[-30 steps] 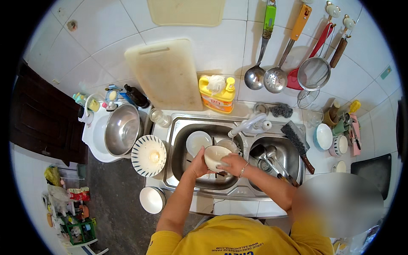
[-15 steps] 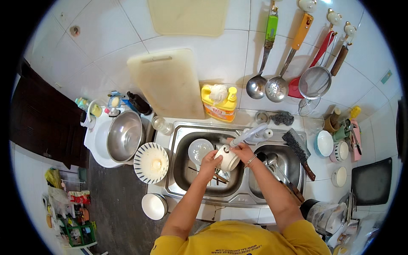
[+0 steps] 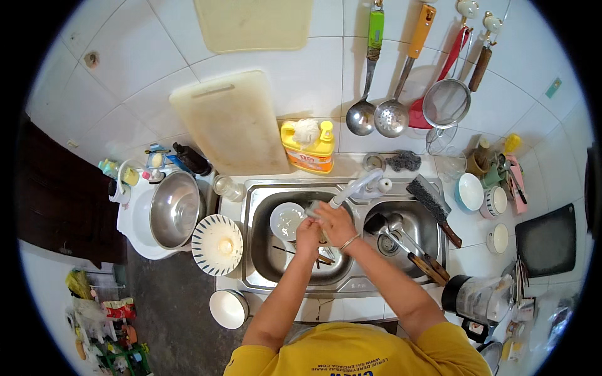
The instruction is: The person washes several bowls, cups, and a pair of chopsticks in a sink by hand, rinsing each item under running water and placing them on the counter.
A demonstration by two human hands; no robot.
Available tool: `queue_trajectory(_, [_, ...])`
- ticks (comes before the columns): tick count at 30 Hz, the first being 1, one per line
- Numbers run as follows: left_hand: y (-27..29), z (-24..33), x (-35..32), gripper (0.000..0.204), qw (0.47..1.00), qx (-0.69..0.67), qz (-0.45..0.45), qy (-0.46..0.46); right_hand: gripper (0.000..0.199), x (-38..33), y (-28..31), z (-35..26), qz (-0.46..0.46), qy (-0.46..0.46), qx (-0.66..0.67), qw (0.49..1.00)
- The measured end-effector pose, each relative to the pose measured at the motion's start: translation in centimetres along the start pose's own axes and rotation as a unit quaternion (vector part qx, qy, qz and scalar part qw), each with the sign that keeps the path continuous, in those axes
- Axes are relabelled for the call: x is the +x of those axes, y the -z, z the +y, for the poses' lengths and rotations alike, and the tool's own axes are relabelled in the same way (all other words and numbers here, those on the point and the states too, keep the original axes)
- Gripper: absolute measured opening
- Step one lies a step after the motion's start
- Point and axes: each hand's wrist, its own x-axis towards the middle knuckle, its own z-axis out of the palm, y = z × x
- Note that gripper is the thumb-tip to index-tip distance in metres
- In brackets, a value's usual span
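Note:
Both my hands are close together over the left sink basin (image 3: 263,263), just under the faucet spout (image 3: 342,195). My left hand (image 3: 307,237) has its fingers curled in, and my right hand (image 3: 336,224) bends over beside it. Between them is something mostly hidden; only a pale greyish edge shows by the fingertips. A white bowl (image 3: 288,221) with water in it rests in the basin, left of my hands. Below my hands lie chopsticks (image 3: 325,258), partly covered.
The right basin (image 3: 401,241) holds a ladle and other long-handled utensils (image 3: 428,268). A cleaver (image 3: 433,203) lies at its far right corner. Left of the sink are a striped bowl (image 3: 217,245) and a steel basin (image 3: 175,210). A yellow jug (image 3: 307,147) stands behind.
The white cup seen in my hands is now hidden from view. My right hand has swung over toward my left, and the whole view has shifted slightly.

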Motion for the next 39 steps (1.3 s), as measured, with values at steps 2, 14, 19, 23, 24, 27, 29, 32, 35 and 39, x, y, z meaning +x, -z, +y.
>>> queue_trajectory(2, [1.1,0.2,0.5,0.016,0.986,-0.157,0.01,0.057,0.036,-2.0,-0.8,-2.8,0.042,-0.027,0.001,0.999])
queue_trajectory(14, [5.0,-0.6,-0.9,0.03,0.916,-0.393,-0.033,0.077,0.046,-1.4,-1.0,-2.3,0.123,-0.37,0.394,0.833])
queue_trajectory(19, [4.0,0.8,-1.8,0.022,0.999,-0.023,-0.043,-0.006,0.031,0.2,-0.4,-1.8,-0.033,-0.023,0.101,0.994])
queue_trajectory(23, [3.6,0.8,-1.6,0.02,0.998,0.044,-0.027,-0.026,0.029,1.4,-0.8,-2.3,-0.061,-0.086,0.054,0.993])
queue_trajectory(24, [3.5,0.6,-1.4,0.019,0.999,0.023,-0.036,-0.02,0.03,1.5,-1.0,0.1,-0.078,-0.157,0.16,0.971])
queue_trajectory(27, [4.1,0.7,-1.6,0.022,0.997,-0.073,-0.024,0.013,0.034,1.0,1.1,1.9,-0.115,-0.378,0.48,0.783])
queue_trajectory(29, [3.2,1.4,-1.9,0.027,0.975,-0.212,-0.059,0.015,0.037,-0.1,0.8,2.8,-0.072,-0.411,0.675,0.609])
queue_trajectory(32, [2.7,0.0,-0.5,0.033,0.937,-0.341,-0.056,0.052,0.041,-1.6,0.2,2.0,0.033,-0.451,0.76,0.466])
queue_trajectory(35, [1.7,0.1,0.5,0.031,0.924,-0.359,-0.087,0.098,0.041,-1.1,0.4,2.5,0.068,-0.466,0.752,0.461])
queue_trajectory(39, [1.2,0.6,0.2,0.03,0.934,-0.324,-0.099,0.116,0.041,1.7,2.4,3.8,0.01,-0.522,0.663,0.537])
